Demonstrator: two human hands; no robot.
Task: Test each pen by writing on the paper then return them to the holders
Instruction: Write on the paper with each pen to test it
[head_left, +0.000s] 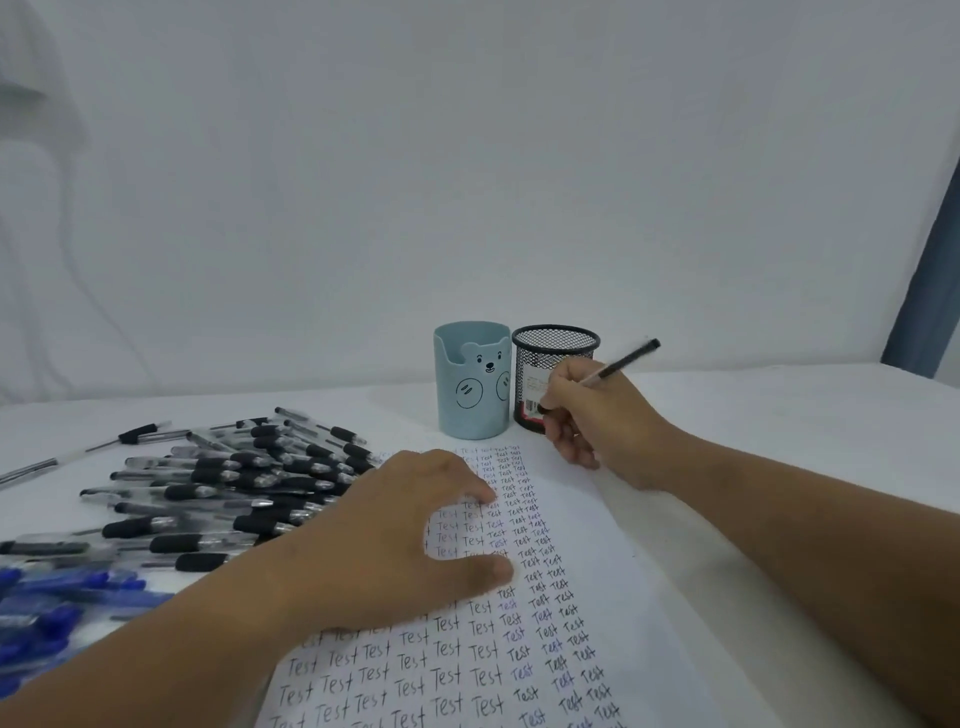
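The pen (626, 359) in play was a slim one with a dark cap end, and it sat clamped in the right hand (592, 415), fingers curled round its lower barrel in a writing grip. Its upper end slanted up and to the right, slightly blurred, passing in front of the wall behind. The tip was hidden behind the fingers, so whether it touched anything could not be told. That hand hung just in front of the black mesh holder (553, 364), near the far right corner of the paper (613, 545).

The paper lay on the white table (779, 415), running from the holders toward the camera, and was covered in rows of the word "Test" — mostly black, a few in blue. The left hand (405, 535) pressed down on it, fingers spread and fairly straight, thumb and forefinger parted with writing showing between them.

Beside the mesh holder, to its left and about touching it, stood a pale blue holder (470, 379) with a bear face drawn on it. No pens showed above either rim.

Left of the paper lay a big heap of black-gripped pens (223, 493), clear-barrelled and piled crosswise — and nearer the camera, at the left edge, a smaller heap of blue pens (57, 603).
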